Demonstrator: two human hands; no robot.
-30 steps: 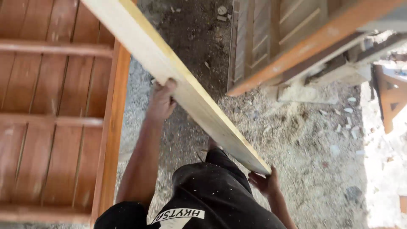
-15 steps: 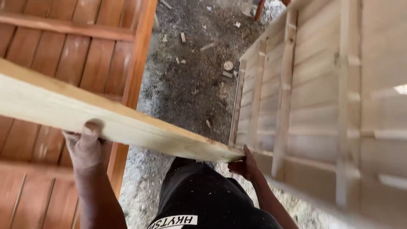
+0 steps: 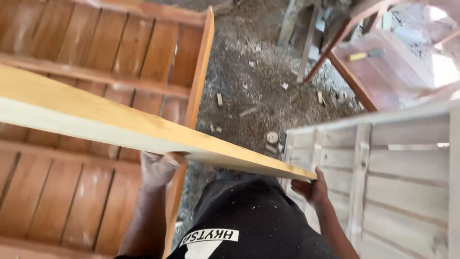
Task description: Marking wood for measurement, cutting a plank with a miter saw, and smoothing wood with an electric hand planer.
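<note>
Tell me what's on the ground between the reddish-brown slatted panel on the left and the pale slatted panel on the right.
In the head view, between the reddish-brown panel and the pale panel lies bare dirt ground strewn with sawdust, small wood offcuts and one round wood disc.

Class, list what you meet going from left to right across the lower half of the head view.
Reddish-brown slatted wooden panel → left hand under the long pale wooden plank → person's black shorts → right hand at the plank's end → whitish slatted wooden panel.
</note>
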